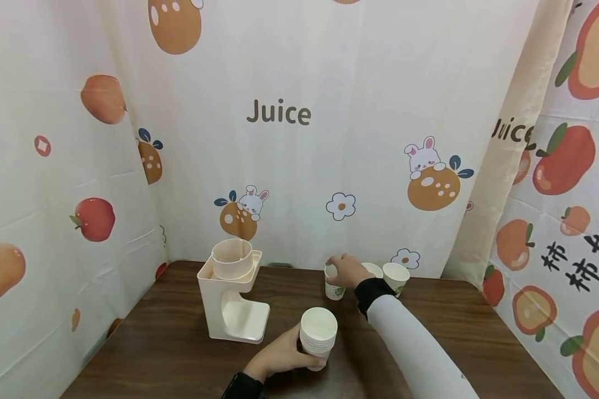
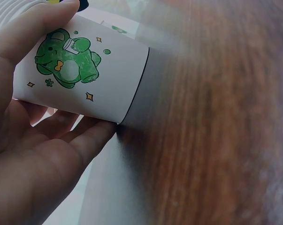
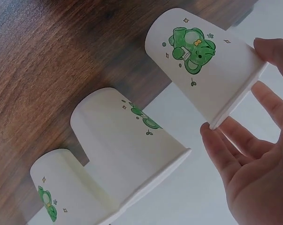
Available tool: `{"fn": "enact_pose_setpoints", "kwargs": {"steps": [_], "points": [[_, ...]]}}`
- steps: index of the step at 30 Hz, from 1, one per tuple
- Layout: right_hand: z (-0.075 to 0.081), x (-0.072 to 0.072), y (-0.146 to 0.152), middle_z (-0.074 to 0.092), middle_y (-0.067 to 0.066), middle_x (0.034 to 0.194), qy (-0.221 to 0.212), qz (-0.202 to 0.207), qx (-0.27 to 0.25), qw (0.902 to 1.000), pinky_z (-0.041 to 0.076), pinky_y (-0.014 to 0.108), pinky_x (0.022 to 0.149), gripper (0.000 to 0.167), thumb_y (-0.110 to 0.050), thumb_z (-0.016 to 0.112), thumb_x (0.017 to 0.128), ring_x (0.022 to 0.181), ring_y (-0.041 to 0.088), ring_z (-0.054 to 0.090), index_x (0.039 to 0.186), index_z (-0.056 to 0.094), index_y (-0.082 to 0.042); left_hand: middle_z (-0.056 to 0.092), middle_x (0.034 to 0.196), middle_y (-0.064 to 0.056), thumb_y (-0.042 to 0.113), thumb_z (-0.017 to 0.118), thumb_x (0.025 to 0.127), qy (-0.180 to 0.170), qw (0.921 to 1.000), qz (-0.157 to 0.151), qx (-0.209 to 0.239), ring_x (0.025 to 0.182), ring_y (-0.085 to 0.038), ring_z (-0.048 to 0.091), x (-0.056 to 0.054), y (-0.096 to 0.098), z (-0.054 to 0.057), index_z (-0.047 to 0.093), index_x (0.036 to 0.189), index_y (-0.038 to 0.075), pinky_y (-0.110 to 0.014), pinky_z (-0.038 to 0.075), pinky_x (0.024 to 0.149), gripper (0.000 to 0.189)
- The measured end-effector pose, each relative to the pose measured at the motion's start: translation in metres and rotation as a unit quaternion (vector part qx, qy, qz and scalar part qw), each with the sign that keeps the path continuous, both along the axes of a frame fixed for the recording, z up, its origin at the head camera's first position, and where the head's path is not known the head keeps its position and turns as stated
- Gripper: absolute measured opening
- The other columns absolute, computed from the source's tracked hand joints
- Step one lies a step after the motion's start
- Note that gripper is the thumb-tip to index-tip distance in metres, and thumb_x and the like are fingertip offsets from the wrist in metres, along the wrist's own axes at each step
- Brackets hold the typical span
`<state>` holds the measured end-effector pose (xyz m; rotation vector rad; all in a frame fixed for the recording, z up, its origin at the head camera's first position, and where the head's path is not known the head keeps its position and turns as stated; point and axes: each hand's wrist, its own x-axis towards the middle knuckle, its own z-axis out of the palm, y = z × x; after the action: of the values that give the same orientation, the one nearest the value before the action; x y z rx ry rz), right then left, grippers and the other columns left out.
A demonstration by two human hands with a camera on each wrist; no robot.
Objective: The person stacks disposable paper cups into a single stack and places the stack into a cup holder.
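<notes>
In the head view my left hand (image 1: 284,354) grips a stack of white paper cups (image 1: 319,335) from its left side, close to the front of the table. The left wrist view shows a green cartoon animal on the cup wall (image 2: 118,75), with the thumb over it and fingers underneath. Farther back, my right hand (image 1: 348,270) holds a single paper cup (image 1: 335,291) by its rim. From the right wrist, the fingertips (image 3: 208,131) sit at that cup's rim (image 3: 202,61). Two similar cups, one in the middle (image 3: 127,140) and one at the end (image 3: 68,187), stand side by side.
On the left of the brown wooden table (image 1: 155,343) stands a cream-coloured stand (image 1: 217,310) with a round tube (image 1: 232,259) on top and a flat base. Fruit-printed curtains (image 1: 289,166) hang behind the table and along both sides.
</notes>
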<state>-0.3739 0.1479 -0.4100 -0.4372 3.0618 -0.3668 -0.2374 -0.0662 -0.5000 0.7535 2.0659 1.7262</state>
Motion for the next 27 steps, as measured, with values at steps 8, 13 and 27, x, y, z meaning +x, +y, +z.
{"fn": "enact_pose_setpoints", "kwargs": {"steps": [8,13,27], "points": [[0.000,0.008,0.000,0.058,0.017,0.113,-0.006,0.018,0.000,0.9998,0.054,0.046,0.083,0.041,-0.031,0.077,0.088,0.094,0.028,0.056,0.124,0.064,-0.016,0.057,0.128,0.001,0.011,0.085,0.081,0.003,1.0000,0.003,-0.001,0.119,-0.021,0.053,0.000,0.000,-0.002,0.038,0.148,0.016,-0.049,0.037,0.103,0.082],[0.001,0.009,0.002,0.058,0.016,0.110,-0.007,0.032,0.013,0.9994,0.053,0.048,0.084,0.041,-0.032,0.077,0.087,0.093,0.027,0.056,0.123,0.063,-0.017,0.058,0.128,0.002,0.012,0.085,0.080,0.004,0.9999,0.010,-0.008,0.119,-0.021,0.053,0.000,0.000,-0.002,0.039,0.148,0.017,-0.050,0.037,0.102,0.082],[0.008,0.031,0.010,0.060,0.014,0.112,-0.015,0.054,0.016,0.9983,0.055,0.046,0.081,0.041,-0.036,0.078,0.086,0.095,0.026,0.058,0.121,0.063,-0.020,0.057,0.128,0.002,0.012,0.085,0.080,0.001,0.9999,0.009,-0.007,0.120,-0.021,0.053,-0.001,0.000,-0.001,0.038,0.149,0.017,-0.051,0.036,0.103,0.083]]}}
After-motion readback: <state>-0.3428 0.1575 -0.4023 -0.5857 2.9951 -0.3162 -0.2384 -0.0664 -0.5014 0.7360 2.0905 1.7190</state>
